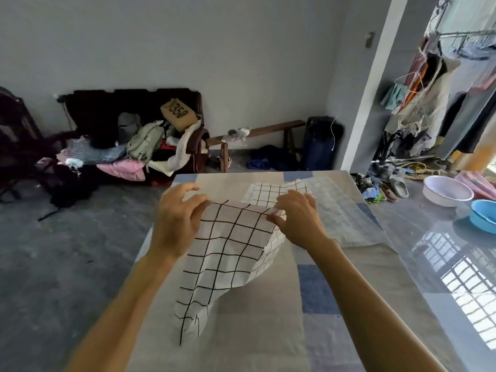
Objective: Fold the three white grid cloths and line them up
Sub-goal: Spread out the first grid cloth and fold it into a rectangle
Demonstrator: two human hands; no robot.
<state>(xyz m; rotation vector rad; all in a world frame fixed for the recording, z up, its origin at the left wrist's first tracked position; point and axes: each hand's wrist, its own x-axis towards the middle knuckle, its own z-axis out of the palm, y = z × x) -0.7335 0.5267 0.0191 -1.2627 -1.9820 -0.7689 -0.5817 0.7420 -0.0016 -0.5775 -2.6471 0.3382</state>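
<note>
A white cloth with a black grid (pixel 228 253) hangs lifted above the table, sagging toward me. My left hand (pixel 177 218) pinches its top left corner and my right hand (pixel 298 218) pinches its top right corner. Behind my hands a second white grid cloth (pixel 268 194) lies on the table, partly hidden by them. A third, paler grid cloth (pixel 338 210) lies spread flat to the right of it.
The table is covered by a beige and blue patchwork sheet (pixel 316 288). Its right side is a glossy bare top (pixel 440 253). A white basin (pixel 447 190) and a blue basin (pixel 483 216) stand at the far right. Clutter and a bench fill the floor behind.
</note>
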